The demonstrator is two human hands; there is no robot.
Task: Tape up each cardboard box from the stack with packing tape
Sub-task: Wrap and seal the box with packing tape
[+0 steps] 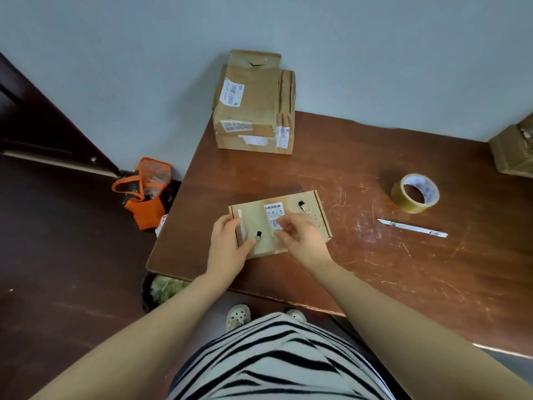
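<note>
A small flat cardboard box (pixel 310 202) lies on the brown table (pixel 360 255) near its front left corner, with a white label and a pale strip of tape across its top. My left hand (pixel 227 246) rests on the box's left end, thumb lying by a black mark. My right hand (pixel 302 238) is over the box's near right part, fingers loosely bent with their tips touching the top by the label. The tape roll (pixel 415 193) and a silver utility knife (pixel 412 227) lie to the right, away from both hands.
A stack of larger worn cardboard boxes (pixel 253 111) stands at the table's back left against the wall. Another box (pixel 513 151) sits at the far right edge. An orange bag (pixel 144 192) is on the floor to the left of the table.
</note>
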